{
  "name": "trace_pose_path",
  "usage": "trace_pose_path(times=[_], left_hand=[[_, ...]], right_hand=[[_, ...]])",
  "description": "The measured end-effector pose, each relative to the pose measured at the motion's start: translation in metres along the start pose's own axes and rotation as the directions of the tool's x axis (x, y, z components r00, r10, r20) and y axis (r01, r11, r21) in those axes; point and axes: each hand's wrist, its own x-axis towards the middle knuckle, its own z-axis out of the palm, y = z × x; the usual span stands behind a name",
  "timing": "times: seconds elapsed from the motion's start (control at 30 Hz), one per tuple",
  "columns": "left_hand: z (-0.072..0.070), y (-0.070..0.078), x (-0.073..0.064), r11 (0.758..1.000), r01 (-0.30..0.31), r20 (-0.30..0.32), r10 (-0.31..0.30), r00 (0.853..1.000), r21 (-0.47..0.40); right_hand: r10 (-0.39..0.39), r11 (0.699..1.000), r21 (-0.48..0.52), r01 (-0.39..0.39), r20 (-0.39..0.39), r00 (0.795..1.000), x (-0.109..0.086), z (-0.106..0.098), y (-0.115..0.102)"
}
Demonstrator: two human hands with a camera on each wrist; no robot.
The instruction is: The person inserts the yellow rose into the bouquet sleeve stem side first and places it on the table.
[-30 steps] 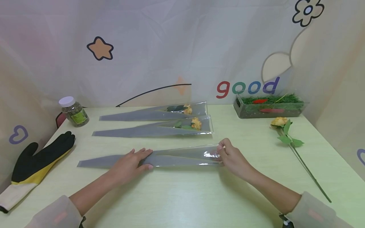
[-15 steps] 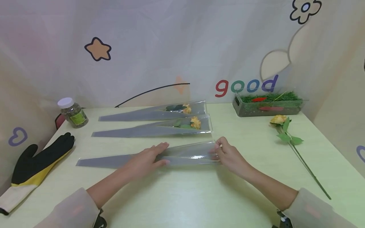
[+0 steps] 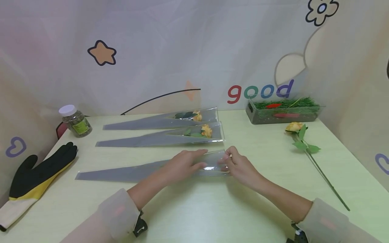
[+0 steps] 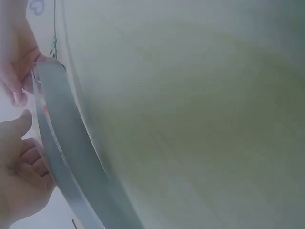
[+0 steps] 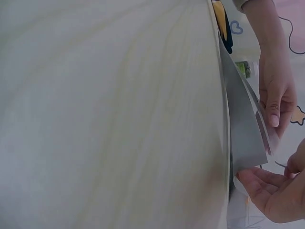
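Glove point(image 3: 33, 177), jar point(image 3: 74, 120), loose rose point(image 3: 299, 135), grass tray point(image 3: 284, 113).

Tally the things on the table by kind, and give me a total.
Flower sleeves: 3, two filled, one empty sleeve under the left hand and right hand
Loose rose: 1
Jar: 1
Glove: 1
Grass tray: 1
Total: 7

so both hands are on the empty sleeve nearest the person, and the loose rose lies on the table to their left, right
Not quite. Both the left hand and right hand are on the empty sleeve, but the loose rose lies on the table to their right, as the head view shows.
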Motion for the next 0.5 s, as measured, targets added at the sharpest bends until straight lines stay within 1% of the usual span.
trace_pose_path(times=[0.17, 0.33, 0.5], left_hand=[[0.0013, 0.0032, 0.0062, 1.0, 0.0, 0.0, 0.0, 1.0, 0.008], [0.0015, 0.006, 0.0067, 1.0, 0.002, 0.001, -0.002, 1.0, 0.009], [0.0018, 0.0066, 0.0064, 0.999, -0.011, -0.009, 0.011, 1.0, 0.032]], right_hand=[[0.0, 1.0, 0.008, 0.0, 0.01, 1.0, -0.0008, -0.0002, -0.0014], [-0.001, 1.0, 0.0, 0.001, 0.004, 1.0, 0.0005, 0.0004, 0.0007], [-0.011, 1.0, 0.009, 0.01, 0.005, 1.0, 0.0006, 0.0005, 0.0021]])
